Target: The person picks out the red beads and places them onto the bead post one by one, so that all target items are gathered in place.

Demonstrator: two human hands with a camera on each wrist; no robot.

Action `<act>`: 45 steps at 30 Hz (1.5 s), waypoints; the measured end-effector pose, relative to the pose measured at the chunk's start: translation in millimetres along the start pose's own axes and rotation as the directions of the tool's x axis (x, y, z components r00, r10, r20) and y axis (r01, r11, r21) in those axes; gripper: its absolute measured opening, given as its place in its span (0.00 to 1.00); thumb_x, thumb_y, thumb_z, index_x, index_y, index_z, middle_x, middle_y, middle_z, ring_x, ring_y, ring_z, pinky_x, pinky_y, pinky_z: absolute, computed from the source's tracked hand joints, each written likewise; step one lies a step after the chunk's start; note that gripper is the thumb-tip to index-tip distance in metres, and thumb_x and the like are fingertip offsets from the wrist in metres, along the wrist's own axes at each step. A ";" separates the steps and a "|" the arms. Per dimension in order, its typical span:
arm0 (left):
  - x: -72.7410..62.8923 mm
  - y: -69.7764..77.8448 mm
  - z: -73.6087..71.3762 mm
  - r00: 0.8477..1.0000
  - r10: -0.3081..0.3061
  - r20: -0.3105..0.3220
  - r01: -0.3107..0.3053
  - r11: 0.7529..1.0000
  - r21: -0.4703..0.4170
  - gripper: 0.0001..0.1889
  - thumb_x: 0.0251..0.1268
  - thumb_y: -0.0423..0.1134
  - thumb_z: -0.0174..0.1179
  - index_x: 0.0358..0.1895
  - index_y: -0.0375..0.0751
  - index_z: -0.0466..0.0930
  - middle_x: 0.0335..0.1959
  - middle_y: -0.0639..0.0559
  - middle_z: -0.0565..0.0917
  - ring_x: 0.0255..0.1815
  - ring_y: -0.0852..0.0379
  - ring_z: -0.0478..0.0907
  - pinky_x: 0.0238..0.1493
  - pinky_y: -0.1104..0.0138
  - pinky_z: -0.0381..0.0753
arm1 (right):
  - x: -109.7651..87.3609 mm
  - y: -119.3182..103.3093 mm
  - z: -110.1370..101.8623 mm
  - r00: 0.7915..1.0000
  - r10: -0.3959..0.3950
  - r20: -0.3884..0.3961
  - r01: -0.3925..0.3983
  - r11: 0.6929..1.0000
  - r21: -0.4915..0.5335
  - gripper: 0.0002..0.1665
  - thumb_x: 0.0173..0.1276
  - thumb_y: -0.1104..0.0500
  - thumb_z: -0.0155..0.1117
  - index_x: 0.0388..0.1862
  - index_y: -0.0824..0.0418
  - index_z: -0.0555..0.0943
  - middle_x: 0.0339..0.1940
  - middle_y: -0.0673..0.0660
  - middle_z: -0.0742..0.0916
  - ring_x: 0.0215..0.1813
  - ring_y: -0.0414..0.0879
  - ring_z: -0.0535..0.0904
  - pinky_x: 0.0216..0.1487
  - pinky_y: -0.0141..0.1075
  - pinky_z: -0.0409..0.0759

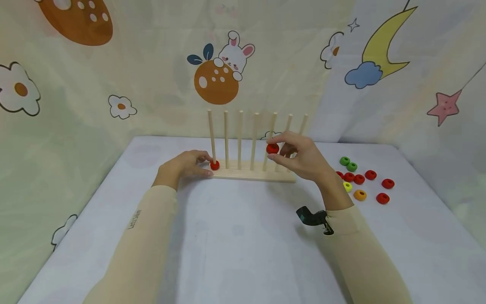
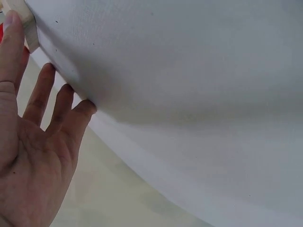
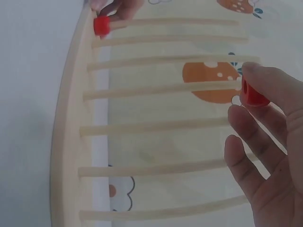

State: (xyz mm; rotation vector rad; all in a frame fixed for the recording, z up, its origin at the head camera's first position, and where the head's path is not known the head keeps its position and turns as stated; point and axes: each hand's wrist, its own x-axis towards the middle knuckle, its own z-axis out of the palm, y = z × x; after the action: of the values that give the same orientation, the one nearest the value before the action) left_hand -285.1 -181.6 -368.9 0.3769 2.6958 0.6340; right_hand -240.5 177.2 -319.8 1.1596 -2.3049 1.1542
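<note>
A wooden peg rack (image 1: pixel 250 174) with several upright rods stands near the far side of the table. One red bead (image 1: pixel 214 165) sits at the foot of its leftmost rod. My left hand (image 1: pixel 184 164) holds the left end of the rack's base, thumb in front and fingers behind, close around that bead. In the left wrist view the other fingers spread beside the table edge. Between thumb and index finger, my right hand (image 1: pixel 303 156) pinches a second red bead (image 1: pixel 272 148), raised in front of the right-hand rods. The right wrist view shows its hole facing the rods.
To the right of the rack lie loose beads: two green (image 1: pixel 344 161), several red (image 1: pixel 388 183), a yellow one (image 1: pixel 347 186) and an orange one (image 1: pixel 360 195). My right forearm partly covers this group. A patterned cloth (image 1: pixel 159 76) hangs behind the white table (image 1: pixel 235 236).
</note>
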 end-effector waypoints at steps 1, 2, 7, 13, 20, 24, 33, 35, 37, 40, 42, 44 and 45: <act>-0.4 -0.1 -0.5 1.000 -0.001 -0.003 0.001 1.000 0.002 0.27 0.64 0.51 0.72 0.64 0.53 0.76 0.70 0.40 0.74 0.74 0.39 0.66 0.75 0.41 0.63 | 1.6 -0.1 1.6 1.000 -0.004 -0.002 0.004 1.000 0.007 0.23 0.60 0.69 0.78 0.55 0.58 0.86 0.46 0.52 0.88 0.29 0.41 0.81 0.33 0.29 0.81; -0.7 -0.6 -1.0 1.000 -0.003 -0.005 0.003 1.000 0.003 0.27 0.64 0.52 0.72 0.64 0.54 0.76 0.71 0.40 0.74 0.74 0.39 0.66 0.75 0.41 0.63 | 3.0 0.2 3.5 1.000 -0.009 -0.003 0.009 1.000 0.011 0.24 0.59 0.70 0.78 0.55 0.58 0.86 0.46 0.52 0.88 0.28 0.41 0.81 0.33 0.29 0.81; -2.7 -3.7 -2.8 1.000 -0.019 -0.017 0.019 1.000 0.022 0.27 0.64 0.52 0.72 0.64 0.54 0.76 0.69 0.41 0.75 0.72 0.40 0.67 0.74 0.41 0.64 | 11.5 0.1 14.6 1.000 -0.028 -0.003 0.028 0.998 0.052 0.22 0.60 0.68 0.78 0.54 0.58 0.86 0.46 0.53 0.88 0.29 0.42 0.81 0.35 0.30 0.82; -0.3 -4.3 -0.3 1.000 0.003 -0.014 -0.002 1.000 0.021 0.26 0.64 0.53 0.72 0.63 0.55 0.77 0.69 0.41 0.75 0.73 0.40 0.67 0.75 0.42 0.63 | 17.6 -2.5 20.8 0.999 -0.024 0.021 0.023 0.997 0.069 0.21 0.62 0.69 0.76 0.53 0.59 0.86 0.45 0.53 0.87 0.28 0.43 0.81 0.35 0.30 0.83; 1.5 -2.2 0.0 1.000 -0.008 -0.008 0.008 1.000 0.023 0.28 0.63 0.54 0.72 0.66 0.56 0.76 0.71 0.43 0.74 0.74 0.41 0.66 0.75 0.41 0.63 | 33.1 -13.0 19.6 0.999 -0.029 0.024 0.027 0.998 0.057 0.20 0.63 0.68 0.76 0.54 0.59 0.86 0.46 0.53 0.87 0.28 0.42 0.81 0.37 0.29 0.82; 0.1 -3.8 -0.5 1.000 -0.012 -0.008 0.012 1.000 0.020 0.30 0.63 0.55 0.71 0.67 0.56 0.75 0.72 0.42 0.73 0.75 0.41 0.65 0.76 0.40 0.61 | 41.8 -19.3 22.6 0.999 -0.027 0.022 0.025 0.997 0.076 0.20 0.63 0.68 0.75 0.54 0.59 0.86 0.46 0.53 0.87 0.28 0.43 0.80 0.34 0.29 0.81; 2.4 -1.7 5.9 1.000 -0.006 -0.017 0.006 1.000 0.005 0.27 0.68 0.54 0.67 0.67 0.55 0.75 0.72 0.40 0.73 0.76 0.39 0.65 0.75 0.40 0.62 | 50.9 -23.9 37.6 1.000 -0.026 0.016 0.025 0.997 0.070 0.19 0.63 0.67 0.76 0.53 0.59 0.86 0.44 0.53 0.87 0.25 0.45 0.73 0.28 0.32 0.75; 1.3 -1.0 6.4 1.000 -0.016 -0.020 0.016 1.000 0.003 0.26 0.68 0.54 0.67 0.66 0.55 0.76 0.72 0.41 0.73 0.75 0.39 0.65 0.75 0.40 0.63 | 53.7 -25.5 40.7 0.999 -0.036 0.018 0.035 0.999 0.038 0.19 0.64 0.66 0.76 0.54 0.59 0.86 0.45 0.52 0.87 0.26 0.44 0.71 0.28 0.32 0.73; -0.4 -1.2 6.8 0.999 -0.032 -0.017 0.032 0.999 0.001 0.25 0.68 0.54 0.67 0.66 0.56 0.76 0.72 0.42 0.73 0.75 0.39 0.65 0.74 0.39 0.64 | 56.3 -26.8 43.3 0.998 -0.051 0.032 0.051 0.999 0.003 0.19 0.64 0.65 0.75 0.55 0.59 0.85 0.46 0.52 0.87 0.26 0.44 0.69 0.28 0.33 0.70; -2.4 -2.0 7.4 0.999 -0.051 -0.011 0.051 0.999 -0.003 0.25 0.68 0.53 0.68 0.65 0.57 0.76 0.72 0.43 0.74 0.75 0.40 0.66 0.73 0.39 0.64 | 60.4 -28.4 45.6 0.996 -0.078 0.039 0.079 0.997 -0.026 0.19 0.65 0.65 0.75 0.55 0.60 0.85 0.47 0.52 0.88 0.24 0.44 0.67 0.27 0.33 0.67; -2.3 -2.2 7.5 0.999 -0.042 -0.012 0.042 0.999 -0.003 0.25 0.68 0.53 0.68 0.65 0.57 0.76 0.72 0.42 0.74 0.75 0.40 0.66 0.73 0.39 0.65 | 63.1 -28.8 46.5 0.996 -0.088 0.019 0.089 0.996 -0.029 0.19 0.64 0.65 0.75 0.54 0.61 0.85 0.46 0.52 0.88 0.23 0.43 0.65 0.25 0.33 0.66; -1.6 -1.6 7.1 0.999 -0.028 -0.016 0.028 1.000 -0.002 0.25 0.68 0.53 0.67 0.66 0.56 0.76 0.72 0.41 0.74 0.75 0.39 0.65 0.73 0.39 0.64 | 66.0 -29.9 47.9 0.996 -0.092 -0.016 0.092 0.996 -0.022 0.19 0.64 0.66 0.75 0.54 0.61 0.85 0.45 0.52 0.88 0.22 0.43 0.65 0.24 0.33 0.65; -1.2 -1.3 6.7 1.000 -0.025 -0.018 0.025 1.000 -0.003 0.25 0.68 0.53 0.67 0.66 0.56 0.76 0.72 0.41 0.73 0.75 0.39 0.65 0.74 0.39 0.64 | 67.5 -30.5 49.1 0.995 -0.093 -0.031 0.092 0.996 -0.011 0.19 0.64 0.66 0.75 0.54 0.61 0.85 0.45 0.52 0.88 0.22 0.43 0.65 0.24 0.33 0.65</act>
State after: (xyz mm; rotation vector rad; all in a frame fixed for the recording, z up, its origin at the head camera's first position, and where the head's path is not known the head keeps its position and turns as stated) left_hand -281.6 -180.6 -374.9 0.3380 2.7123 0.6370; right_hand -255.1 93.0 -295.5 1.2222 -2.2067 1.1188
